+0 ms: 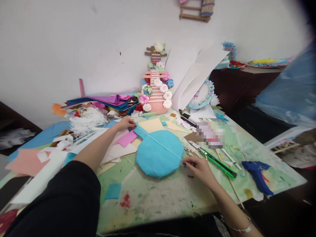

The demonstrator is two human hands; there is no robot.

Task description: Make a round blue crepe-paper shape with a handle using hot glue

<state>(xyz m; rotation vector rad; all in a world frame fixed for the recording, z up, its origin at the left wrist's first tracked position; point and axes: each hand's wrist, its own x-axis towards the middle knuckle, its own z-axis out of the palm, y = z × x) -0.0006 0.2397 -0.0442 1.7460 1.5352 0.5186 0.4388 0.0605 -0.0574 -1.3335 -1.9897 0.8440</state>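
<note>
A blue paper-covered round shape with a short neck at its upper left lies on the table. Across it runs a thin white string, pulled straight from the neck to the lower right edge. My left hand pinches the string's upper end at the tip of the neck. The lower end is pinched between the fingertips of my right hand, just beside the round edge. Behind my right hand, scissors are partly hidden. A pink paper piece lies near the neck.
A green utility knife and a blue glue gun lie to the right. Tangled white string heaps up at the left. A flower-decorated paper instrument leans on the wall. A small blue square lies in front.
</note>
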